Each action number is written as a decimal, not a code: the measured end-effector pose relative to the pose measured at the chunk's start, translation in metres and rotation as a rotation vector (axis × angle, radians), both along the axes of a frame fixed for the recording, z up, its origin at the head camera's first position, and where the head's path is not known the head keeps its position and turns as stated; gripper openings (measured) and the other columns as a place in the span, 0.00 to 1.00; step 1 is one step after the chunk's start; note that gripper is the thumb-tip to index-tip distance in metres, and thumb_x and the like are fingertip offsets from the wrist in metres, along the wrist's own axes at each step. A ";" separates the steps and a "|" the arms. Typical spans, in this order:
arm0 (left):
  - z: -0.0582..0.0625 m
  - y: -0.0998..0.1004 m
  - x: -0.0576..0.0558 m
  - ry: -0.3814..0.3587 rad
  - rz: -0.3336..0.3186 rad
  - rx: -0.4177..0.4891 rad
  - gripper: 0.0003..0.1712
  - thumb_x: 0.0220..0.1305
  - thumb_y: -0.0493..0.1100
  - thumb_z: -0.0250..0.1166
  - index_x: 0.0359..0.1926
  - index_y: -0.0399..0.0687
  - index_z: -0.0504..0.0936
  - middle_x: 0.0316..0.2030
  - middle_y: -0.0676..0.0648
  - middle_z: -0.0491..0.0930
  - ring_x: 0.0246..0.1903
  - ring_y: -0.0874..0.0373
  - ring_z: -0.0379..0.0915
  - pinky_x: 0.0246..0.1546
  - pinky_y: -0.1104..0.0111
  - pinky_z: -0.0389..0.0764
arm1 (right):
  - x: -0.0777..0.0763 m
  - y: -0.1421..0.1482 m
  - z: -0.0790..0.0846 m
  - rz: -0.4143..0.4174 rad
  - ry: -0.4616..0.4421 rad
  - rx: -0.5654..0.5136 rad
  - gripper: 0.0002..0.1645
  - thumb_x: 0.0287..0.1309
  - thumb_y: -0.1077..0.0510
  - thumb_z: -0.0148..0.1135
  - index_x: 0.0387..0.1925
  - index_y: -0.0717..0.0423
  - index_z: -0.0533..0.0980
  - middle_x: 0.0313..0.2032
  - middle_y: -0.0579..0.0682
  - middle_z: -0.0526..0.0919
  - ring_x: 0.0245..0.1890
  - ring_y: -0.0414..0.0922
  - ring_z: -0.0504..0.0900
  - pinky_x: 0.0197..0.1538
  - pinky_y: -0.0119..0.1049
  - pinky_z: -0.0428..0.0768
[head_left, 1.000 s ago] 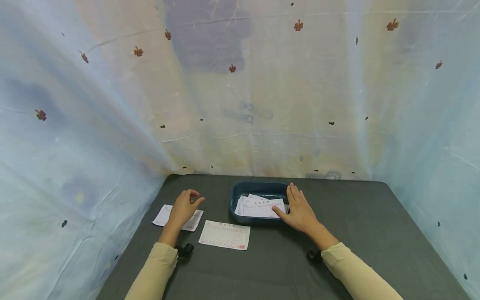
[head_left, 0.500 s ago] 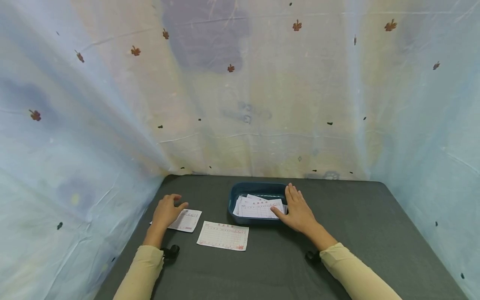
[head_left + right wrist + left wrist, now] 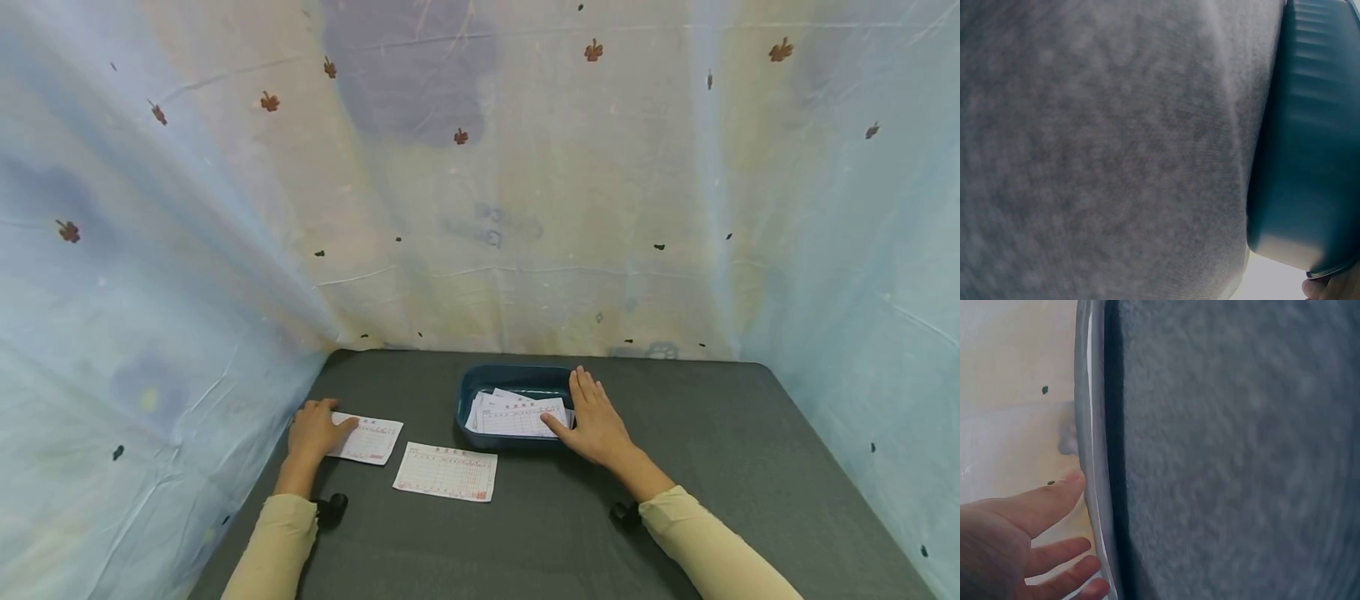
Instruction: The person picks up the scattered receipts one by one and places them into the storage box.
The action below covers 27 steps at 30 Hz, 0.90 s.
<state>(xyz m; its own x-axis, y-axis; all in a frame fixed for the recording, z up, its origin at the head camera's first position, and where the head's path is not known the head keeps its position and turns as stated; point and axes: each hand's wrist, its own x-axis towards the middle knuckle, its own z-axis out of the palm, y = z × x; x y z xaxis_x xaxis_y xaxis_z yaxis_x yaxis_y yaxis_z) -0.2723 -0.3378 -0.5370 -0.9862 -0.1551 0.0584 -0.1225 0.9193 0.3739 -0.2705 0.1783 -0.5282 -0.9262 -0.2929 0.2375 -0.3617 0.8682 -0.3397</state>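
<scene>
My left hand (image 3: 313, 432) is over the left end of a white printed form (image 3: 367, 439), its thumb reaching across the paper. In the left wrist view, the thumb and fingers (image 3: 1047, 506) are spread, with tips along a pale edge. My right hand (image 3: 596, 423) rests on the right rim of a dark blue tray (image 3: 468, 396), fingers straight and thumb over the papers inside. Several white forms (image 3: 521, 417) lie overlapping in the tray. A second printed form (image 3: 446, 472) with red marks lies flat in front, between the hands. In the right wrist view, fingertips (image 3: 1316, 287) show at the tray's rim.
A dark grey cloth-covered table (image 3: 735, 467) bears everything. A pale patterned curtain (image 3: 525, 208) hangs behind it and along both sides. Black wrist cameras (image 3: 330, 510) are strapped on both wrists.
My left hand has moved left and lowered to the left end of the form, uncovering more of its print. My right hand stays on the tray's rim.
</scene>
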 end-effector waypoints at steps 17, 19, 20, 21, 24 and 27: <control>0.006 -0.003 0.010 -0.093 0.104 -0.014 0.44 0.73 0.56 0.70 0.67 0.18 0.69 0.63 0.16 0.65 0.64 0.18 0.62 0.60 0.30 0.70 | -0.001 -0.001 -0.002 -0.002 0.007 0.002 0.65 0.72 0.26 0.57 0.83 0.72 0.49 0.84 0.68 0.48 0.84 0.64 0.48 0.84 0.61 0.49; 0.008 -0.002 0.011 -0.098 0.123 -0.012 0.47 0.72 0.56 0.70 0.67 0.15 0.67 0.63 0.15 0.64 0.64 0.18 0.62 0.60 0.30 0.70 | -0.001 -0.001 -0.002 -0.003 0.011 0.005 0.65 0.72 0.26 0.57 0.83 0.72 0.49 0.83 0.69 0.49 0.84 0.64 0.49 0.84 0.61 0.49; 0.009 -0.001 0.011 -0.101 0.135 -0.012 0.49 0.72 0.57 0.71 0.67 0.14 0.65 0.62 0.14 0.64 0.63 0.17 0.62 0.60 0.30 0.71 | -0.001 -0.001 -0.002 -0.005 0.011 0.006 0.65 0.72 0.26 0.57 0.83 0.72 0.49 0.83 0.69 0.49 0.84 0.63 0.49 0.83 0.61 0.50; 0.010 -0.001 0.011 -0.104 0.147 -0.012 0.51 0.71 0.57 0.71 0.66 0.12 0.64 0.62 0.13 0.64 0.63 0.17 0.62 0.60 0.31 0.71 | -0.001 -0.001 -0.002 -0.005 0.012 0.005 0.65 0.72 0.26 0.57 0.83 0.72 0.49 0.83 0.69 0.49 0.84 0.63 0.48 0.84 0.61 0.50; 0.013 0.002 0.012 -0.113 0.182 -0.012 0.55 0.69 0.58 0.72 0.64 0.08 0.60 0.60 0.11 0.63 0.62 0.16 0.63 0.60 0.31 0.71 | -0.001 0.000 -0.002 -0.008 0.011 0.008 0.65 0.72 0.25 0.57 0.83 0.72 0.49 0.83 0.69 0.49 0.84 0.63 0.48 0.84 0.61 0.50; 0.015 0.004 0.013 -0.121 0.191 -0.021 0.55 0.70 0.59 0.71 0.64 0.08 0.60 0.60 0.10 0.64 0.62 0.15 0.63 0.61 0.31 0.69 | -0.001 0.000 -0.002 -0.007 0.010 0.008 0.66 0.71 0.25 0.58 0.83 0.72 0.49 0.83 0.69 0.49 0.84 0.63 0.49 0.84 0.61 0.49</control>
